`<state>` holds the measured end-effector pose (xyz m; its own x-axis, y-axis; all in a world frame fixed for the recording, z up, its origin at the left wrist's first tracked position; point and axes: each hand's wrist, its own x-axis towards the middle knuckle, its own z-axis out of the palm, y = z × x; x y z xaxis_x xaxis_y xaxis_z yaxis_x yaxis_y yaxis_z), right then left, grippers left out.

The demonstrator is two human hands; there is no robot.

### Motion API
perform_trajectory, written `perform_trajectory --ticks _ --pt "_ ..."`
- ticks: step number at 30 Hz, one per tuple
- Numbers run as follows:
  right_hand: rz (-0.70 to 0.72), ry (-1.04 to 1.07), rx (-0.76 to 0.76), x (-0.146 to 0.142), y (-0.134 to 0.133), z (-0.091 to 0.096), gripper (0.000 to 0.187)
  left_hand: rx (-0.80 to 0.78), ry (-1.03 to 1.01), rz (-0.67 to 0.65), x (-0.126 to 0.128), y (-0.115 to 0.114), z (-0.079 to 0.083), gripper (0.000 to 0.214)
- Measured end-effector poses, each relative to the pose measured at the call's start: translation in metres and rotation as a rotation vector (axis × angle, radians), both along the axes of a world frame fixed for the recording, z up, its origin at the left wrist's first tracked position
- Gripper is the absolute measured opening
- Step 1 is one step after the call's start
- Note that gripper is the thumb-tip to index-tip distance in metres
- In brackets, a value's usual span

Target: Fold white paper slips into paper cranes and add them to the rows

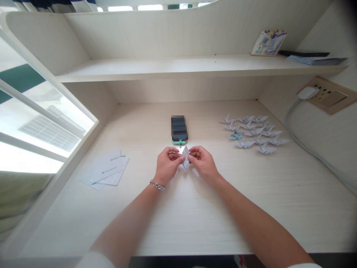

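A small folded white paper (185,152), long and diamond-shaped with pointed ends, is held upright between my hands over the middle of the desk. My left hand (168,163), with a chain bracelet at the wrist, pinches its left edge between thumb and fingers. On the opposite edge, my right hand (203,163) pinches in the same way. Just beyond the paper lies a phone (179,128) with a green lower edge; its screen is blurred out. To the right, several folded paper cranes (253,132) sit in a group, mostly white, with one bluish crane (236,135) among them.
Loose flat paper sheets (107,169) lie on the desk's left side. A shelf (167,69) spans the back, carrying a colourful packet (269,42) and a stack of papers (316,59). A cable (309,152) runs down the right wall from a plug in the socket panel (330,95).
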<state>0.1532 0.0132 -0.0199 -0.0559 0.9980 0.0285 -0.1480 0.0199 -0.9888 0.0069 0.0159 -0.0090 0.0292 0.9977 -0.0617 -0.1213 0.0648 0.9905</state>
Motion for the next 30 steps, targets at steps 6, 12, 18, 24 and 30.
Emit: perform_trajectory --ticks 6,12,18,24,30 --pt "-0.228 -0.35 0.156 -0.002 -0.008 0.009 0.014 0.069 0.124 0.143 0.001 0.001 -0.002 0.031" --pt "-0.142 -0.405 0.241 -0.008 -0.016 0.016 0.021 0.151 0.191 0.151 0.004 -0.004 0.004 0.025" --pt "-0.076 -0.226 0.037 -0.006 -0.011 0.007 0.028 0.187 0.254 0.045 0.006 -0.009 0.007 0.019" --pt "-0.041 -0.069 -0.061 -0.001 -0.003 -0.002 0.025 0.165 0.22 0.049 0.004 -0.004 0.003 0.03" --pt "0.004 0.117 -0.124 -0.002 -0.003 -0.003 0.025 0.1 0.213 -0.052 -0.002 0.0 -0.001 0.022"
